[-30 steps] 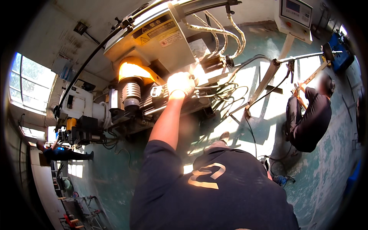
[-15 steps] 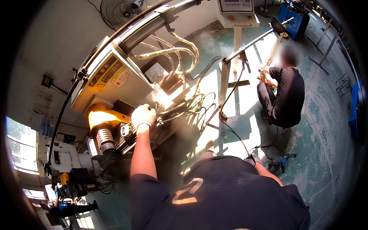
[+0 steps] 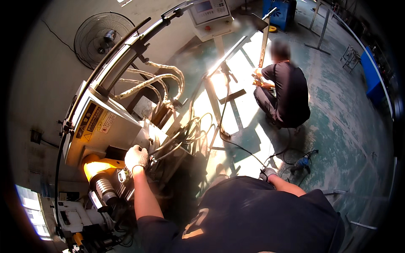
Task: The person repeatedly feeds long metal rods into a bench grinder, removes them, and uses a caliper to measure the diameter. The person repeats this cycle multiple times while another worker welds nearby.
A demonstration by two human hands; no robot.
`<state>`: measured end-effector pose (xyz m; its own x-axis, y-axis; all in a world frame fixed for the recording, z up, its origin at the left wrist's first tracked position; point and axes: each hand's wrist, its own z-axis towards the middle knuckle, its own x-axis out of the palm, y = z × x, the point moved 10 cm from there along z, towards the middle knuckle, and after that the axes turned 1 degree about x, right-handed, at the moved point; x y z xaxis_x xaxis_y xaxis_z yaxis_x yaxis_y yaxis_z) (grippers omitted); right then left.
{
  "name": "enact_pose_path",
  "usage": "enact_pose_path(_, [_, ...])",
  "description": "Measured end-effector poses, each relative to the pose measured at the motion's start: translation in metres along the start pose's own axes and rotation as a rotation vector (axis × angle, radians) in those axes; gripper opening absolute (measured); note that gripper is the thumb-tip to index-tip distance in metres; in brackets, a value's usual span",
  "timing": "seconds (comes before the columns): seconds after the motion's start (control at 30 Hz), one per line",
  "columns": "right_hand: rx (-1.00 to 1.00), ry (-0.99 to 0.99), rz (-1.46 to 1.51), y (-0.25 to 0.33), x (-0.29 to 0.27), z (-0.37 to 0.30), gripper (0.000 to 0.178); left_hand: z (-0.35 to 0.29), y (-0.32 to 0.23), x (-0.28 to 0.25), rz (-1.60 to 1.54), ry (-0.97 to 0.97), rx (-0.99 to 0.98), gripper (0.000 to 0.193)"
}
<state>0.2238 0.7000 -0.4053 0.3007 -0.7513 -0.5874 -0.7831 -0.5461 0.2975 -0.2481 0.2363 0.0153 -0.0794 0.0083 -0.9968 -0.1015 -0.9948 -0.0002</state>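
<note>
Right under the grey machine housing with the yellow warning stickers, the gloved left hand is now sitting curled over a metal fitting beside the black cable bundle — a second ago it was reaching up higher into the hoses, so looks like it's settling onto that part. Right hand is hanging back well off to the housing's right — can't tell if it's gripping anything

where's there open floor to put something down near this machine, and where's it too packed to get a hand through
Bare green floor lies open between the crouching person and the blue cabinet, and again to the right of the blue power tool. It is crowded around the gloved left hand: hoses and cables bunch against the machine housing.
</note>
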Motion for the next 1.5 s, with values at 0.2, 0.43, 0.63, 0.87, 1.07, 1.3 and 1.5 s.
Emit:
enact_pose_path(0.2, [0.032, 0.000, 0.020, -0.009, 0.002, 0.005, 0.036, 0.004, 0.001, 0.006, 0.006, 0.027, -0.014, 0.033])
enact_pose_path(0.43, [0.045, -0.016, 0.075, -0.013, -0.002, -0.006, 0.040, 0.005, 0.002, 0.011, 0.027, 0.038, 0.005, 0.034])
enact_pose_path(0.63, [0.035, -0.024, 0.050, -0.022, 0.008, 0.001, 0.043, 0.003, 0.000, 0.008, 0.011, 0.016, 0.022, 0.031])
enact_pose_path(0.87, [0.043, -0.014, 0.057, -0.025, 0.004, -0.003, 0.043, -0.001, -0.006, 0.002, -0.034, 0.027, 0.017, 0.030])
enact_pose_path(1.07, [0.028, -0.014, 0.050, -0.030, 0.006, -0.002, 0.042, -0.001, -0.007, 0.004, -0.047, 0.046, 0.001, 0.030])
enact_pose_path(1.3, [0.060, 0.000, 0.071, -0.035, 0.005, -0.004, 0.042, -0.006, -0.010, -0.002, -0.048, 0.050, -0.017, 0.030])
enact_pose_path(1.5, [0.040, 0.007, 0.049, -0.032, 0.005, -0.009, 0.042, -0.004, -0.012, -0.001, -0.063, 0.069, -0.025, 0.029])
